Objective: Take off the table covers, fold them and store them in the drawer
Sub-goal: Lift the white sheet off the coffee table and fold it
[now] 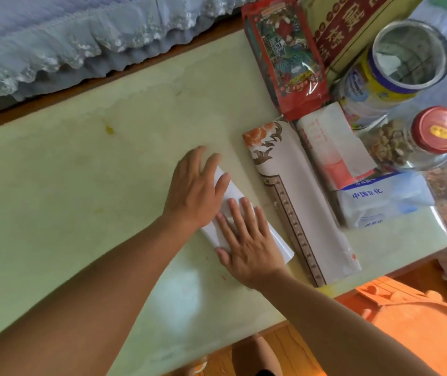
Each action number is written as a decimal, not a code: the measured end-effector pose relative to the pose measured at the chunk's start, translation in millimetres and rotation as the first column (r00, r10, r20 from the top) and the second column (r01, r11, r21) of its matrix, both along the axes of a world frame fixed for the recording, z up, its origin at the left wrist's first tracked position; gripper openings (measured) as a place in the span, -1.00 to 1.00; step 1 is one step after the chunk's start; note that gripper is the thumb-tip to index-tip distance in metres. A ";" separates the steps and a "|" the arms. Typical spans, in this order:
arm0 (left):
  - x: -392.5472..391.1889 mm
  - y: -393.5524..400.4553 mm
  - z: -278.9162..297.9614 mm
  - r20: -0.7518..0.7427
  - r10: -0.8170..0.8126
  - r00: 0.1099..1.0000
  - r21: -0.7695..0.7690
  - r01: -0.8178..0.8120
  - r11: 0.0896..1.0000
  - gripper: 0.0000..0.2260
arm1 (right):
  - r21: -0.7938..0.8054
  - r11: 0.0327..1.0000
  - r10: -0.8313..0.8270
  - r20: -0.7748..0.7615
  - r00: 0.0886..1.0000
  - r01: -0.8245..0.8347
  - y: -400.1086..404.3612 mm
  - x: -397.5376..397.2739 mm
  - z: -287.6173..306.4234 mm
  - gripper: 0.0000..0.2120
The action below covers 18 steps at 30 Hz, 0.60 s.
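Note:
A folded white table cover (233,193) lies as a narrow strip on the pale green tabletop (81,172). My left hand (195,191) presses flat on its upper end, fingers straight. My right hand (246,240) presses flat on its lower half, fingers spread. Just to the right lies a second folded cover (298,202), white with an orange flower and a brown patterned border. No drawer is in view.
Along the table's right end stand a red snack bag (284,61), a red-and-gold box (352,31), an open tin (396,66), a red-lidded jar (417,139), a white packet (333,145) and a tissue pack (379,199). A lace-trimmed bed (67,44) runs behind. An orange carved chair (420,329) is at lower right.

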<state>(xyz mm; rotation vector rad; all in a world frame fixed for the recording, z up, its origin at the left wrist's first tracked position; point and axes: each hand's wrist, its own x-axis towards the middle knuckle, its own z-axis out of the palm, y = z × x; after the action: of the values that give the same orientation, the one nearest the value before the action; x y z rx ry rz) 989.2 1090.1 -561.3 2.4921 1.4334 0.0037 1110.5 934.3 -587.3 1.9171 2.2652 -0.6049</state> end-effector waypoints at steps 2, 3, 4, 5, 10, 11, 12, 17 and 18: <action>4.1 4.2 -29.6 -0.060 -0.034 0.998 0.002 0.034 0.999 -0.49 | 0.061 0.998 -0.005 -0.034 0.999 0.007 -1.8 0.9 -6.6 -0.31; 0.7 3.7 -42.1 -0.062 -0.044 0.997 0.012 0.044 0.999 -0.49 | 0.092 0.996 -0.008 -0.058 0.998 0.013 -3.5 1.0 -10.5 -0.30; -2.2 4.5 -50.7 -0.030 -0.054 0.998 0.026 0.055 0.998 -0.51 | 0.133 0.991 -0.013 -0.089 0.996 0.025 -4.3 2.1 -13.3 -0.30; -3.8 6.4 -55.9 0.010 -0.064 0.998 0.042 0.064 0.997 -0.52 | 0.174 0.984 -0.013 -0.122 0.992 0.034 -4.8 3.1 -14.0 -0.31; -5.5 8.1 -53.5 0.058 -0.061 0.996 0.061 0.058 0.996 -0.57 | 0.105 0.935 -0.308 -0.230 0.923 0.338 -3.7 9.0 2.6 -0.36; -6.6 7.4 -54.2 0.072 -0.068 0.995 0.068 0.063 0.996 -0.57 | -0.003 0.885 -0.461 -0.155 0.874 0.466 -1.7 11.3 10.6 -0.30; -7.7 7.5 -55.6 0.091 -0.072 0.993 0.071 0.066 0.995 -0.58 | -0.112 0.830 -0.554 -0.062 0.830 0.546 -2.3 13.4 16.6 -0.25; -16.0 8.1 -57.5 0.260 -0.069 0.963 0.090 0.047 0.995 -0.58 | -0.472 0.633 -0.686 0.026 0.727 0.614 14.0 30.4 28.5 -0.34; -17.1 8.1 -55.3 0.301 -0.054 0.952 0.069 0.034 0.997 -0.58 | -0.512 0.611 -0.691 0.027 0.722 0.604 17.9 31.3 29.3 -0.37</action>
<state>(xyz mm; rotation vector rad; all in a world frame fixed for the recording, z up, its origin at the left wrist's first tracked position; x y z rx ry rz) 972.1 1098.2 -616.6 2.4402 1.2672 0.4105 1141.8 952.2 -558.0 2.4149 1.1807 -1.3250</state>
